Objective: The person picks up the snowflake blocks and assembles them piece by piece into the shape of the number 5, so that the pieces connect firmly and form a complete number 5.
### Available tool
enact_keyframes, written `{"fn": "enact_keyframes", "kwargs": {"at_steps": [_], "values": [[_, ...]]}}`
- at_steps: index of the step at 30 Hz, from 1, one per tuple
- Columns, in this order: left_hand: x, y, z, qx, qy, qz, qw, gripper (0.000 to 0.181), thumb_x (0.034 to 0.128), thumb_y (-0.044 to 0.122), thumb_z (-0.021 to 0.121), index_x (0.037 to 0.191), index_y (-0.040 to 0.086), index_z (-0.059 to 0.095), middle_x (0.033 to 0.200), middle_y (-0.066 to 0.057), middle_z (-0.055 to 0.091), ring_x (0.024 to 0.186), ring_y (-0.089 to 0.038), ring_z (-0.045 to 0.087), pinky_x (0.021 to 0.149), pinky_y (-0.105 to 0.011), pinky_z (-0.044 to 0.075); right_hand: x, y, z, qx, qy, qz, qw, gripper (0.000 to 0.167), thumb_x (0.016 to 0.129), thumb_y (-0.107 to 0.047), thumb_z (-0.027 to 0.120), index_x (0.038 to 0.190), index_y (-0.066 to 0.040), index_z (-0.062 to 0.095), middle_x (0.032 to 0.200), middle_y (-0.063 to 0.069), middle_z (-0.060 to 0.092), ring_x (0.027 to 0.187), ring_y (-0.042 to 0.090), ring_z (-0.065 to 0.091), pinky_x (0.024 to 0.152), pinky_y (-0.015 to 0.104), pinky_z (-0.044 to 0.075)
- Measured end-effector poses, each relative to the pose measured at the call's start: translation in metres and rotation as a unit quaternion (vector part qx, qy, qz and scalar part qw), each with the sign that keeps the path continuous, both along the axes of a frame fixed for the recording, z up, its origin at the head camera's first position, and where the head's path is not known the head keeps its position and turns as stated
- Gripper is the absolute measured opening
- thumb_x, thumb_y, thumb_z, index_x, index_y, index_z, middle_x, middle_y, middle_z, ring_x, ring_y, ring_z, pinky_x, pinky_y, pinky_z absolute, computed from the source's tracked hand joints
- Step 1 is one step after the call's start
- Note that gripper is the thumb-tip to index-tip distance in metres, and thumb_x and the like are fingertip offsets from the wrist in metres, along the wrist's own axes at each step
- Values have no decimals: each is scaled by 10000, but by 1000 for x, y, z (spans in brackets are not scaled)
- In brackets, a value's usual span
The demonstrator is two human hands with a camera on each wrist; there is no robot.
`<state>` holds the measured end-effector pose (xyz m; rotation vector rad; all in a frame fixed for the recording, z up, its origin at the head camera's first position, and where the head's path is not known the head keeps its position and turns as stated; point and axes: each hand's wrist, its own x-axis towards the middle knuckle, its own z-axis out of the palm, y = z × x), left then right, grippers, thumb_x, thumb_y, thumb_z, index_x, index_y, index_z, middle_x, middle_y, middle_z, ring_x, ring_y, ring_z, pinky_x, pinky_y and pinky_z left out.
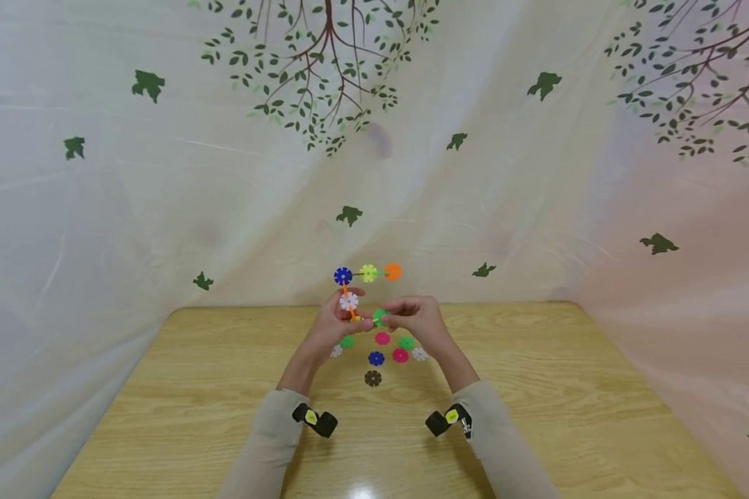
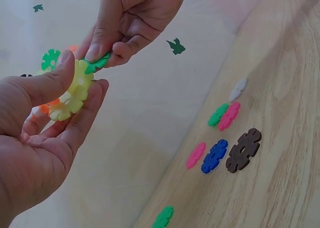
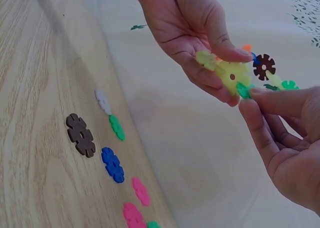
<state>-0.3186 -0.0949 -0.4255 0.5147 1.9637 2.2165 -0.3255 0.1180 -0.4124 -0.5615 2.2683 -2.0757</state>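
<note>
My left hand (image 1: 323, 334) holds a yellow notched plastic disc (image 3: 231, 76) between thumb and fingers. The disc belongs to a chain of interlocked discs. In the head view, a white disc (image 1: 349, 301), a blue disc (image 1: 342, 276), a yellow-green disc (image 1: 368, 273) and an orange disc (image 1: 392, 272) of the chain rise above that hand. Thumb and finger of my right hand (image 1: 424, 323) pinch a green disc (image 2: 101, 62) that touches the yellow disc's rim. How deep their slots engage is hidden by the fingertips.
Loose discs lie on the wooden table (image 1: 537, 395) below the hands: a brown one (image 1: 372, 378), a blue one (image 1: 376, 358), two pink ones, and some green and white ones. A pale cloth (image 1: 412, 229) printed with leaves hangs behind the table's far edge.
</note>
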Motion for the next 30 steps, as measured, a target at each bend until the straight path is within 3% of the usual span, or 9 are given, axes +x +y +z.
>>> {"fn": "enact_keyframes", "kwargs": {"at_steps": [6, 18, 24, 30], "values": [[0, 0, -1, -74, 31, -77, 9999, 517, 931, -48, 686, 1395, 32, 473, 936, 46, 756, 883, -133, 741, 871, -286, 598, -1, 2, 0, -21, -101, 147, 9998, 224, 892, 10, 753, 1075, 135, 717, 873, 24, 777, 692, 109, 691, 705, 322, 628], [3, 5, -2, -181, -342, -178, 9991, 413, 936, 76, 729, 1321, 17, 591, 1101, -1, 718, 1036, -161, 692, 961, -350, 553, 1, 7, 6, -20, -193, 377, 9991, 251, 901, 2, 745, 1103, 142, 691, 837, -41, 755, 724, 109, 679, 730, 309, 627], [2, 3, -4, -161, -461, -307, 9983, 339, 941, 54, 712, 1262, -31, 643, 1061, -11, 736, 999, -175, 708, 998, -409, 561, 1, 5, 4, 165, -240, 387, 9988, 247, 912, -17, 741, 1126, 100, 707, 879, -15, 760, 745, 123, 689, 781, 398, 636], [0, 1, -6, -350, -432, -426, 9975, 320, 929, 85, 737, 1228, -10, 673, 1054, -13, 756, 1008, -201, 719, 965, -387, 576, 1, 4, 2, 199, -182, 411, 9988, 254, 909, -22, 745, 1130, 97, 706, 868, -34, 752, 748, 119, 690, 754, 340, 632]]}}
